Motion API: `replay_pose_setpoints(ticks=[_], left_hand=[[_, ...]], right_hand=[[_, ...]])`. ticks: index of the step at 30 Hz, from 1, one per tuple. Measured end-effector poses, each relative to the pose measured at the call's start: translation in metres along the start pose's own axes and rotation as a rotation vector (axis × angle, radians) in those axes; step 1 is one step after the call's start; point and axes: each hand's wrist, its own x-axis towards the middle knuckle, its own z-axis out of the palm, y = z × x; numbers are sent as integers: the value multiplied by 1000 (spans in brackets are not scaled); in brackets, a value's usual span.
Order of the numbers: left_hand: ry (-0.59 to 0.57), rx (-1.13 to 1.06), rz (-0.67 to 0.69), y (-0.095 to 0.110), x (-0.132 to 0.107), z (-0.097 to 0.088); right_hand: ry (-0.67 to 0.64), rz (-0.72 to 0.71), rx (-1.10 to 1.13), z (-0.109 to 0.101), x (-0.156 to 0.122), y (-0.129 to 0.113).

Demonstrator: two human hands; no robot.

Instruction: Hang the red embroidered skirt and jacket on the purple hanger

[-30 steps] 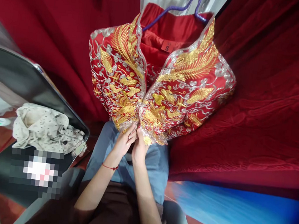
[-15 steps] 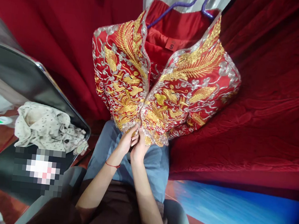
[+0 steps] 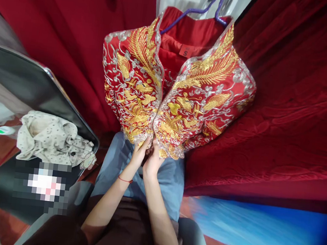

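A red jacket [image 3: 181, 97] with gold and silver embroidery hangs in front of me on a purple hanger [image 3: 190, 12]. Its collar stands apart at the top, showing red lining and a label [image 3: 185, 51] marked S, while the front edges meet lower down. My left hand [image 3: 140, 151] pinches the hem on the left side of the front opening. Close beside it, my right hand [image 3: 154, 158] grips the hem on the other side. Parts of my fingers are hidden behind the cloth. The hem rests over my lap, on blue-grey trousers [image 3: 114, 160].
To my left stands a black chair [image 3: 5, 191] holding a cream spotted cloth bag [image 3: 46, 136] and a blurred-out item. Red curtains [image 3: 75, 18] hang behind, and more red fabric [image 3: 284, 124] lies to the right. A blue surface [image 3: 257, 231] shows at lower right above the tiled floor.
The jacket's collar and hanger have shifted slightly down, and its right shoulder has moved a little left. Both hands stay at the hem; my left fingers have drawn in slightly.
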Motion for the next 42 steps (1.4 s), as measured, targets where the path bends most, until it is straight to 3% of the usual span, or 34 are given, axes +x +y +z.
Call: replay_pose_setpoints(ticks=[7, 11, 16, 20, 26, 38, 42], left_hand=[[-94, -208, -290, 20, -9, 16], [-104, -257, -342, 31, -13, 20], [-89, -254, -405, 30, -12, 21], [-82, -224, -380, 27, -10, 19], [-78, -156, -188, 21, -8, 14], [-2, -13, -14, 13, -5, 7], [-25, 46, 42, 14, -3, 5]], right_hand=[[56, -23, 110, -2, -3, -2], [41, -5, 151, -2, -5, -3], [3, -6, 141, -1, -6, -2], [19, -8, 113, 0, -5, -4], [35, -7, 94, 0, -2, 0], [8, -31, 107, -1, 5, -3], [-26, 4, 121, -1, 10, -6]])
